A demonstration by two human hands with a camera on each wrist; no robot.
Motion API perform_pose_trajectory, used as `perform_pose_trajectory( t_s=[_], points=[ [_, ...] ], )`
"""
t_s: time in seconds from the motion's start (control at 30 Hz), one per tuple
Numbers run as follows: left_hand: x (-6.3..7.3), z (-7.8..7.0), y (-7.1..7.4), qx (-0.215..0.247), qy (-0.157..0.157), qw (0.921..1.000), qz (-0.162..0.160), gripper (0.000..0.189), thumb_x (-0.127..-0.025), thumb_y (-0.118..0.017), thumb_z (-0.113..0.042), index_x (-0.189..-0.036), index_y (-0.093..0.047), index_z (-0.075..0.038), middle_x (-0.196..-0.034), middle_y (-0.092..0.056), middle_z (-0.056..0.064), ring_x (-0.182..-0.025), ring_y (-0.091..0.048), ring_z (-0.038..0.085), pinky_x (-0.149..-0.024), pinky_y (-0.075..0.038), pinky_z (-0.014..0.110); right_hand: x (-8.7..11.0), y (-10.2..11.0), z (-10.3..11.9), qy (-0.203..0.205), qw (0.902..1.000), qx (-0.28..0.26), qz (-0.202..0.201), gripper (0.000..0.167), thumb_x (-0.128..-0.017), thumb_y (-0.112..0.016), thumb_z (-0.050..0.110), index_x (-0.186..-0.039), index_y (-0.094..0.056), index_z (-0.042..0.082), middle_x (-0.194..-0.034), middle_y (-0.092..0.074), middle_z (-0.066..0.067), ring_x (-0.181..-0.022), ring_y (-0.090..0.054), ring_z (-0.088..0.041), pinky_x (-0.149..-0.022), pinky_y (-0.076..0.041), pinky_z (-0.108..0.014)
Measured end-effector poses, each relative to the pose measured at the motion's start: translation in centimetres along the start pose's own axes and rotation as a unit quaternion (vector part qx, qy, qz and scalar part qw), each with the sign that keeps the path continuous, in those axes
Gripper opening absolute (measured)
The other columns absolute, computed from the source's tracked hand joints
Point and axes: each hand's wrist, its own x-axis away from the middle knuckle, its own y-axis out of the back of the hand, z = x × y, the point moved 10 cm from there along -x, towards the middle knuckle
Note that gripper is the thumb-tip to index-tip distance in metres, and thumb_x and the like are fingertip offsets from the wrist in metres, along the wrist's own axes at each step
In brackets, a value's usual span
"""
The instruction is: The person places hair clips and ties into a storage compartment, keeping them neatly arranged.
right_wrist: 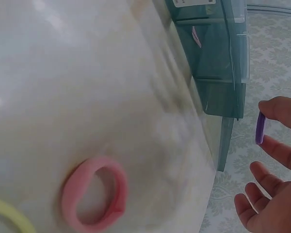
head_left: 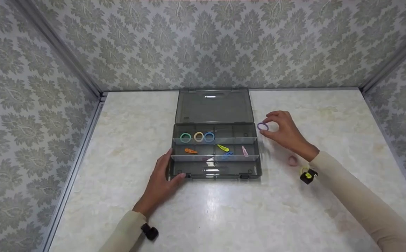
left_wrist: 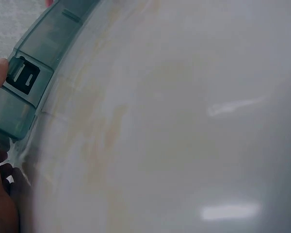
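A grey, see-through divided storage box [head_left: 216, 176] stands with its lid [head_left: 214, 106] laid back. My left hand [head_left: 159, 183] holds its front left corner, thumb at the front latch and fingers along the side. Beyond the box's right side, my right hand [head_left: 287, 133] pinches a purple hair tie [right_wrist: 260, 128] between thumb and index finger, above table height. Green [head_left: 180, 138], cream [head_left: 194, 137] and blue hair ties [head_left: 205, 137] sit in the back row. The middle row holds several snap hair clips, including an orange one [head_left: 191, 151], a yellow one [head_left: 223, 148] and a pink one [head_left: 245, 151].
On the table [head_left: 203, 213], a pink hair tie [right_wrist: 72, 194] and a yellow hair tie [right_wrist: 12, 211] lie right of the box, near my right forearm. Patterned walls [head_left: 206, 42] rise behind and on both sides of the table.
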Motion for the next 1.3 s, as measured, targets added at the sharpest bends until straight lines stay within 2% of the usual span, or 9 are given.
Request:
perform_pose_trajectory(
  t_s=[0.17,0.33,0.5,0.67,0.93,1.1,1.3],
  points=[
    [0.0,0.2,0.0,-0.001,0.015,0.9999,0.003,0.102,-0.099,-0.08,-0.054,-0.178,-0.02,-0.03,-0.176,-0.033,0.007,-0.164,-0.033,0.027,-0.133,-0.029,0.051,-1.5,-1.2,1.3,0.018,0.9997,-0.012,0.015,0.026,-0.094,-0.089,0.012,-0.114,-0.079,-0.003,-0.134,-0.063,-0.024,-0.131,-0.048,-0.043,-0.112,-0.039,-0.06],
    [0.1,0.2,0.0,0.0,0.014,0.9999,0.001,0.103,-0.099,-0.081,-0.054,-0.178,-0.02,-0.03,-0.177,-0.033,0.007,-0.164,-0.032,0.028,-0.132,-0.03,0.052,-2.5,-2.5,2.5,0.034,0.9988,-0.008,0.034,0.026,-0.095,-0.089,0.014,-0.115,-0.08,0.0,-0.123,-0.067,-0.02,-0.121,-0.051,-0.043,-0.105,-0.042,-0.057],
    [0.1,0.1,0.0,0.002,0.004,1.0,-0.001,0.103,-0.099,-0.083,-0.051,-0.178,-0.02,-0.028,-0.176,-0.033,0.009,-0.164,-0.033,0.029,-0.132,-0.029,0.053,-3.3,-3.9,3.3,0.026,0.9975,-0.003,0.065,0.028,-0.096,-0.088,0.018,-0.119,-0.081,0.002,-0.117,-0.072,-0.018,-0.115,-0.056,-0.044,-0.1,-0.046,-0.056],
    [0.1,0.0,0.1,0.0,-0.008,0.9999,-0.008,0.104,-0.098,-0.084,-0.047,-0.178,-0.021,-0.026,-0.175,-0.035,0.011,-0.163,-0.034,0.031,-0.132,-0.03,0.054,-3.9,-5.2,3.7,0.01,0.9952,-0.01,0.097,0.03,-0.097,-0.087,0.018,-0.122,-0.082,0.002,-0.119,-0.076,-0.016,-0.115,-0.059,-0.036,-0.102,-0.049,-0.056],
    [0.1,0.0,0.1,0.014,-0.021,0.9996,-0.012,0.103,-0.099,-0.082,-0.051,-0.178,-0.022,-0.026,-0.175,-0.035,0.012,-0.162,-0.036,0.032,-0.131,-0.032,0.054,-4.8,-7.3,4.0,0.0,0.9919,0.001,0.127,0.029,-0.096,-0.088,0.016,-0.12,-0.082,0.0,-0.114,-0.078,-0.014,-0.112,-0.057,-0.032,-0.098,-0.047,-0.05],
    [0.1,0.0,0.2,0.013,-0.022,0.9996,-0.011,0.104,-0.098,-0.081,-0.056,-0.178,-0.022,-0.025,-0.175,-0.036,0.012,-0.163,-0.035,0.032,-0.131,-0.032,0.054,-5.3,-8.2,4.9,0.023,0.9902,0.006,0.137,0.027,-0.095,-0.088,0.014,-0.117,-0.083,-0.001,-0.111,-0.077,-0.014,-0.11,-0.058,-0.031,-0.097,-0.046,-0.048],
    [0.0,0.1,0.1,0.009,-0.02,0.9997,-0.009,0.103,-0.098,-0.08,-0.058,-0.178,-0.023,-0.027,-0.174,-0.036,0.011,-0.163,-0.035,0.029,-0.131,-0.032,0.052,-5.9,-8.9,6.6,0.092,0.9853,0.035,0.14,0.025,-0.093,-0.09,0.012,-0.114,-0.084,-0.001,-0.105,-0.079,-0.016,-0.1,-0.062,-0.035,-0.095,-0.043,-0.053]
  ],
)
